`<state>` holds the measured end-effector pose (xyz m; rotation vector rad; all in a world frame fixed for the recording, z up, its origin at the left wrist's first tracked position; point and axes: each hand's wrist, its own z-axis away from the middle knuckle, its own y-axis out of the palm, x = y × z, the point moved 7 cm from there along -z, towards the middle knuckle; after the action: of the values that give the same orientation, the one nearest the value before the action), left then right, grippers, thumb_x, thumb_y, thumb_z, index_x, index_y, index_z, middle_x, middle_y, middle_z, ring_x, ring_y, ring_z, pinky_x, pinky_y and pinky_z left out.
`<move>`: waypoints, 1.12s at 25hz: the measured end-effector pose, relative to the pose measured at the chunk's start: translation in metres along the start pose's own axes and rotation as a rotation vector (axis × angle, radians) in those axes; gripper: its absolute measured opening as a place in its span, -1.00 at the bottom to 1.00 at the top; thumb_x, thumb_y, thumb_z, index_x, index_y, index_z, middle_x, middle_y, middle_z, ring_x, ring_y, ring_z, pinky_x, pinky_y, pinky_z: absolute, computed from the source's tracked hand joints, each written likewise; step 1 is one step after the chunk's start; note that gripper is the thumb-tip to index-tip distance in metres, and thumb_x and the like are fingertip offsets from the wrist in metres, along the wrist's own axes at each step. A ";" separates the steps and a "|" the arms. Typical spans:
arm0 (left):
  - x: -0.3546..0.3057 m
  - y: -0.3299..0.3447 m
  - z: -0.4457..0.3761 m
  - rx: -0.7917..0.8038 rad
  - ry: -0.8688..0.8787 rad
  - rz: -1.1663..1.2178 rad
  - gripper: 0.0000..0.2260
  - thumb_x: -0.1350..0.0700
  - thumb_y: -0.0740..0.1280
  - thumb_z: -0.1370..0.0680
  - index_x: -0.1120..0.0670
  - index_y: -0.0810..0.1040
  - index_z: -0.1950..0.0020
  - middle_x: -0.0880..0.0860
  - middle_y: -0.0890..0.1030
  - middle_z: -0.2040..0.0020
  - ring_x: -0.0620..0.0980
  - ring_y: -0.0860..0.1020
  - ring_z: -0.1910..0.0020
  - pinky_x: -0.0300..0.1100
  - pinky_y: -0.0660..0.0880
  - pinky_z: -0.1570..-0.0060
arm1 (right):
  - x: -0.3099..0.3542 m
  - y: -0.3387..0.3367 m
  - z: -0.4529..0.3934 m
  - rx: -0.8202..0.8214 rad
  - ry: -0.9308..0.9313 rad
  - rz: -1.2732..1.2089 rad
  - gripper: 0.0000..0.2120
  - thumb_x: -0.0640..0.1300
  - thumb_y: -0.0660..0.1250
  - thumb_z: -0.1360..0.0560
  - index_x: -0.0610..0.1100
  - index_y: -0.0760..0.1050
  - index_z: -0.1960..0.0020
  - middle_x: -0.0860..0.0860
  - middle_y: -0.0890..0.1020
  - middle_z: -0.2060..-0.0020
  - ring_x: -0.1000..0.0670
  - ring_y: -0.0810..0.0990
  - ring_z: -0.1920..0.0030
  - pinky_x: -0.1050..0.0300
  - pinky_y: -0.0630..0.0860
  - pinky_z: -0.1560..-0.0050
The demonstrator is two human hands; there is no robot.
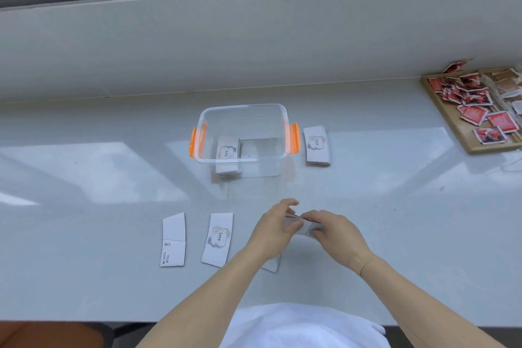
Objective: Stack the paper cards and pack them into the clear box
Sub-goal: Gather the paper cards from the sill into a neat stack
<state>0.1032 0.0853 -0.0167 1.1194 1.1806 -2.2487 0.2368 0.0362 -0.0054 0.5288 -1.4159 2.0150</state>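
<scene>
A clear box with orange handles stands mid-table, with a stack of white "love" cards inside at its left. Another card stack lies just right of the box. Near me, two single cards lie flat: one face down and one face up. My left hand and my right hand meet over a small stack of cards and grip it from both sides. One more card peeks out under my left wrist.
A wooden tray with several red and brown packets sits at the far right. A low wall and a window frame run along the back of the table. The table's front edge is close to my body.
</scene>
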 end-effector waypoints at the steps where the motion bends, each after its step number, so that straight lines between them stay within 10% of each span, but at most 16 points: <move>1: -0.001 0.005 0.002 0.026 0.016 -0.006 -0.70 0.10 0.29 -0.58 -0.06 0.41 -0.32 0.00 0.55 -0.20 -0.05 0.51 -0.19 -0.14 0.42 -0.21 | 0.001 -0.003 0.002 -0.045 -0.045 0.075 -0.62 -0.24 0.25 -0.50 0.12 0.47 -0.21 0.16 0.60 -0.05 0.02 0.54 -0.05 0.00 0.51 0.02; 7: -0.013 0.040 0.013 -0.095 0.202 -0.386 -0.78 0.10 0.17 -0.63 0.05 0.47 -0.25 0.03 0.59 -0.11 0.08 0.49 -0.13 -0.04 0.39 -0.20 | -0.007 -0.002 0.008 -0.121 -0.195 0.455 -0.51 -0.38 0.17 -0.40 0.08 0.46 -0.19 0.10 0.59 0.08 -0.06 0.51 0.11 0.10 0.26 0.22; 12: -0.012 0.048 0.020 -0.128 0.203 -0.793 -0.87 0.02 0.34 -0.51 -0.03 0.53 -0.03 -0.07 0.59 0.07 0.04 0.57 0.06 -0.09 0.52 0.05 | -0.012 0.015 0.018 -0.210 -0.174 0.631 -0.60 -0.38 0.41 -0.24 -0.02 0.55 0.00 0.05 0.59 0.27 -0.10 0.52 0.29 0.02 0.42 0.27; 21: 0.037 0.003 0.012 0.049 0.160 -0.697 -0.39 -0.23 0.16 -0.45 -0.14 0.10 -0.47 -0.01 0.24 -0.43 0.05 0.16 -0.40 0.06 0.02 -0.38 | -0.018 0.019 0.016 -0.182 -0.038 0.561 -0.88 0.01 0.21 -0.58 0.00 0.46 -0.02 0.02 0.56 0.14 -0.13 0.46 0.12 0.05 0.32 0.33; 28: 0.060 -0.005 0.023 0.029 -0.087 -0.672 -0.32 -0.38 0.26 -0.25 -0.08 0.24 -0.25 -0.02 0.30 -0.16 0.05 0.33 -0.13 -0.07 0.28 -0.09 | -0.024 0.013 0.004 -0.105 -0.048 0.559 -0.84 0.05 0.05 -0.62 0.08 0.37 -0.11 0.07 0.53 0.06 -0.07 0.45 0.04 0.10 0.27 0.33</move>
<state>0.0521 0.0724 -0.0533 0.6778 1.6755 -2.7603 0.2455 0.0233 -0.0282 0.1391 -1.8387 2.3385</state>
